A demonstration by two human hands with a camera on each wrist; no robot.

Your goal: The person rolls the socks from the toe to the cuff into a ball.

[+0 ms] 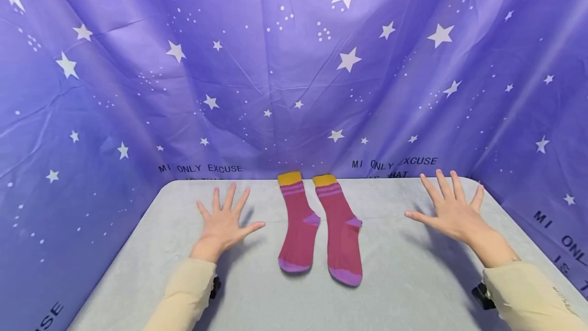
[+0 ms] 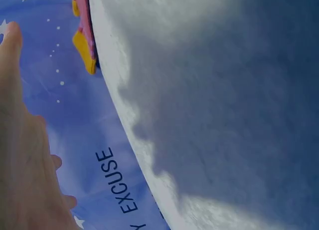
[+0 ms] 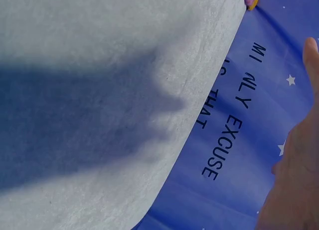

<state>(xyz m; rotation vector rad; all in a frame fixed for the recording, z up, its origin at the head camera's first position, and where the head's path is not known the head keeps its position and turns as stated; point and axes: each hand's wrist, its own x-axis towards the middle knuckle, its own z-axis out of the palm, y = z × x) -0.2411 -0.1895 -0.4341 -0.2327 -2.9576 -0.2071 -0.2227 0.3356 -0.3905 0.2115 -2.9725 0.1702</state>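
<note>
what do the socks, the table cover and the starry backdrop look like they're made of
The socks look like knitted fabric, matte: soft edges, ribbed yellow cuffs, woven-in stripes. The table cover seems a fuzzy, felt-like or fleece cloth, pale grey and dull; the left wrist view shows a napped surface. The backdrop appears to be thin printed cloth or plastic sheet, slightly shiny, with sharp creases and fold lines; which one is unclear.

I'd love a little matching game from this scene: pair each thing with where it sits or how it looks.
Things:
1. left hand
2. right hand
3. pair of magenta socks with yellow cuffs
4. purple star-printed cloth backdrop

Descriptions:
A. lying flat in the table's middle
B. hanging behind the grey table
C. fingers spread, left of the socks
D. fingers spread, right of the socks

Pairs: 1-C, 2-D, 3-A, 4-B
</note>
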